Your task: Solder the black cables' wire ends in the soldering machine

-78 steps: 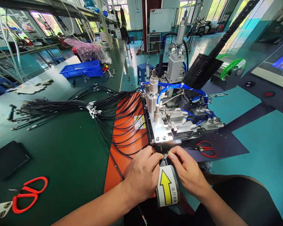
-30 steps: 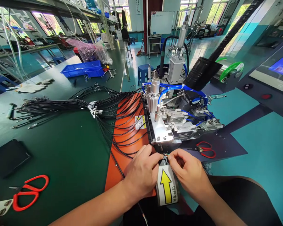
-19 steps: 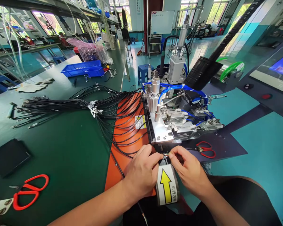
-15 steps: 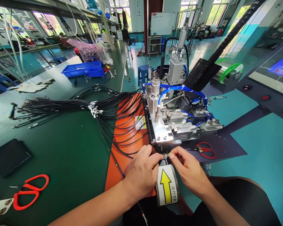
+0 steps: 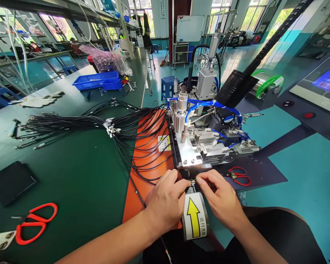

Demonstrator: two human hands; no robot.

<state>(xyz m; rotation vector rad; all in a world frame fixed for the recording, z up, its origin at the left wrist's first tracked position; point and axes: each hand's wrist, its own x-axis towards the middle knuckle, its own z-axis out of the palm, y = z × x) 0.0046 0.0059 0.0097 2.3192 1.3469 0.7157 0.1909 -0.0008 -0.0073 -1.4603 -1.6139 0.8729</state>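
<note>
Green bench (image 5: 79, 176), two scissors (image 5: 34, 222), perhaps.

The silver metal machine with blue air hoses (image 5: 203, 139) stands on the green workbench (image 5: 79, 183), right of the flat orange mat (image 5: 148, 161). The bundle of thin black cables (image 5: 79, 123) lies left of the machine, its ends draped over the mat. Before the machine, the left hand (image 5: 165, 203) and right hand (image 5: 222, 201) meet above the white label with a yellow arrow (image 5: 194, 216). The small red-handled scissors (image 5: 239, 175) lie right of the hands; the large red-handled scissors (image 5: 34, 222) lie far left. The blue plastic tray (image 5: 96, 80) sits behind the cables.
</note>
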